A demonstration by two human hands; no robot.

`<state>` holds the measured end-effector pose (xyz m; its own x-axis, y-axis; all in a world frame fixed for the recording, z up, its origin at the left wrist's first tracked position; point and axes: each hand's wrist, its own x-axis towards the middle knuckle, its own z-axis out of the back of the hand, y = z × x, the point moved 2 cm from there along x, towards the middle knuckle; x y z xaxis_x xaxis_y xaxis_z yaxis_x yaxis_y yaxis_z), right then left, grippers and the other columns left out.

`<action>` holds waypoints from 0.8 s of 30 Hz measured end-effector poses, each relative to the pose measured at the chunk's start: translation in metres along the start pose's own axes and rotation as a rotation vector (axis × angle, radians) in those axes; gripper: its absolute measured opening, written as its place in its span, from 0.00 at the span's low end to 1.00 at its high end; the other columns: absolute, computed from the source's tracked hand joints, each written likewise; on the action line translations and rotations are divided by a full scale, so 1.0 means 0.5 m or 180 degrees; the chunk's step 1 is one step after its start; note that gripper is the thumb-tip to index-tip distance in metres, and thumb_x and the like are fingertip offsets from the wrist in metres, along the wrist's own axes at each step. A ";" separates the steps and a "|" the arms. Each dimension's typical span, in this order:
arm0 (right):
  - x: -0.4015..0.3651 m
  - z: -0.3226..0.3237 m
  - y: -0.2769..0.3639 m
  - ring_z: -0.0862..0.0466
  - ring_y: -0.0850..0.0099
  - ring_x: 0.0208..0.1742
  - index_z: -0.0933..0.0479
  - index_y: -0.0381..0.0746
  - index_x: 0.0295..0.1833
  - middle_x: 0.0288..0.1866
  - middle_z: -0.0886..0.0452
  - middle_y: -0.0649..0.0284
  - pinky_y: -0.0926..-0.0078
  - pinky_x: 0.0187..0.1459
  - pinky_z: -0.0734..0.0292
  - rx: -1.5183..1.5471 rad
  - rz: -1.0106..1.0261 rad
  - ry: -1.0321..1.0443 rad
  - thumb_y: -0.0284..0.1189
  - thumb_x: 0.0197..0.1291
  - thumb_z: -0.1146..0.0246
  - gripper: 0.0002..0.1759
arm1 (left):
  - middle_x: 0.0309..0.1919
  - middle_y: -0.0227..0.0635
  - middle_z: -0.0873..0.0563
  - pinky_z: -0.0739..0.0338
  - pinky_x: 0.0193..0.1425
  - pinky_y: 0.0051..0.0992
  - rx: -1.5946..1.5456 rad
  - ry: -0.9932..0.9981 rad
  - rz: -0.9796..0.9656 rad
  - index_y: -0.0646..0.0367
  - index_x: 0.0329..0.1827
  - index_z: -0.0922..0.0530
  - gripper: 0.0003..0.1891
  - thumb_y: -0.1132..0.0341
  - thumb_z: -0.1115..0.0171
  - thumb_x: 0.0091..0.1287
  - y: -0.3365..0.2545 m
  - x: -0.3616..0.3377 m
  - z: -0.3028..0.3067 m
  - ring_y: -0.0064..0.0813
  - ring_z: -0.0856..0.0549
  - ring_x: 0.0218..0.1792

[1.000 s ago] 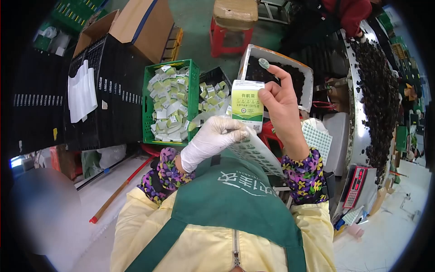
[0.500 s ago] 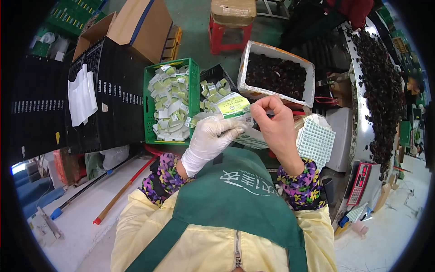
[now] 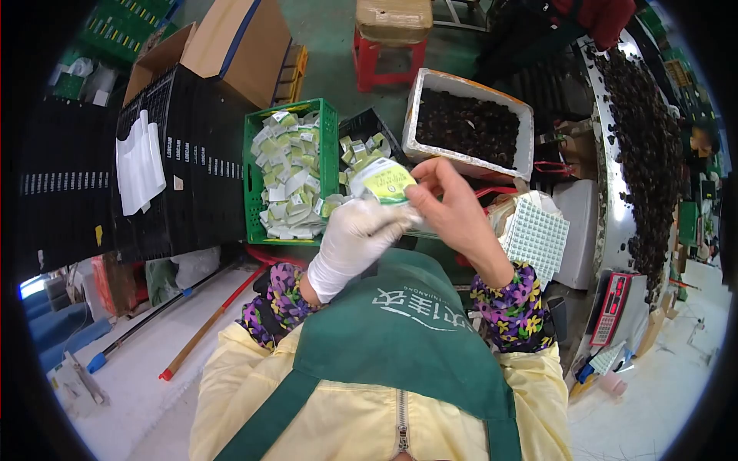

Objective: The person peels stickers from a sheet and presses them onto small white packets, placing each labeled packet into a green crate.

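Observation:
My left hand (image 3: 350,244), in a white glove, is closed on a small green-and-white printed packet (image 3: 386,181) in front of my apron. My bare right hand (image 3: 453,211) is at the packet's right edge, thumb and forefinger pinching there. The lower part of the packet is hidden behind my fingers. Just beyond my left hand stands a green crate (image 3: 329,146) full of similar green-and-white packets (image 3: 290,169). A black crate (image 3: 371,121) beside it holds more of them. To the right of my right hand lies a sheet of small green-printed stickers (image 3: 536,238).
A white foam box (image 3: 417,134) of dark brown pieces stands ahead. More dark pieces cover a long metal table (image 3: 607,184) on the right, near a red-panelled scale (image 3: 610,309). Black crates (image 3: 196,169) stand left; a red stool (image 3: 390,58) is behind. Long-handled tools (image 3: 204,338) lie lower left.
My right hand has come down and left onto the packet's edge. The packet has shifted slightly left, and the green-printed sheet seen below my hands is now mostly hidden.

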<state>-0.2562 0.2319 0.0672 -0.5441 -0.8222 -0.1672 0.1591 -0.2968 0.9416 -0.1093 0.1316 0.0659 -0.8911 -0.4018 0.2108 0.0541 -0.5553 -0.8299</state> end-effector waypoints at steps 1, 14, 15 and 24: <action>0.002 0.018 -0.007 0.21 0.71 0.36 0.25 0.35 0.46 0.36 0.23 0.61 0.73 0.42 0.26 -0.0586 0.0234 -0.0311 0.30 0.59 0.35 0.14 | 0.30 0.38 0.15 0.23 0.37 0.26 0.0004 0.0010 -0.0009 0.56 0.39 0.14 0.06 0.69 0.31 0.59 0.005 0.000 0.000 0.32 0.16 0.31; -0.108 0.083 -0.056 0.28 0.85 0.35 0.29 0.38 0.59 0.37 0.24 0.69 0.87 0.36 0.32 -0.0261 0.0883 -0.0990 0.23 0.59 0.35 0.21 | 0.38 0.28 0.13 0.24 0.41 0.17 -0.2805 -0.1430 0.1655 0.61 0.48 0.18 0.11 0.65 0.36 0.68 0.117 -0.007 0.016 0.15 0.19 0.35; -0.110 0.084 -0.063 0.28 0.86 0.34 0.27 0.37 0.55 0.36 0.24 0.70 0.87 0.35 0.32 0.0070 0.0537 -0.0988 0.24 0.60 0.34 0.18 | 0.38 0.28 0.13 0.24 0.41 0.17 -0.2809 -0.1397 0.1650 0.61 0.48 0.18 0.11 0.65 0.36 0.68 0.095 0.009 0.012 0.15 0.19 0.35; -0.099 0.089 -0.087 0.39 0.88 0.28 0.29 0.37 0.31 0.25 0.34 0.78 0.86 0.27 0.43 0.0645 0.0082 -0.1196 0.38 0.68 0.39 0.17 | 0.38 0.28 0.13 0.23 0.44 0.19 -0.2640 -0.1015 0.1691 0.61 0.50 0.18 0.16 0.62 0.31 0.64 0.115 0.001 0.020 0.16 0.18 0.38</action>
<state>-0.2728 0.3070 0.0476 -0.8104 -0.5828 -0.0602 0.0317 -0.1462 0.9887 -0.1019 0.0923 0.0235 -0.6758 -0.6898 -0.2597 -0.0295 0.3774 -0.9256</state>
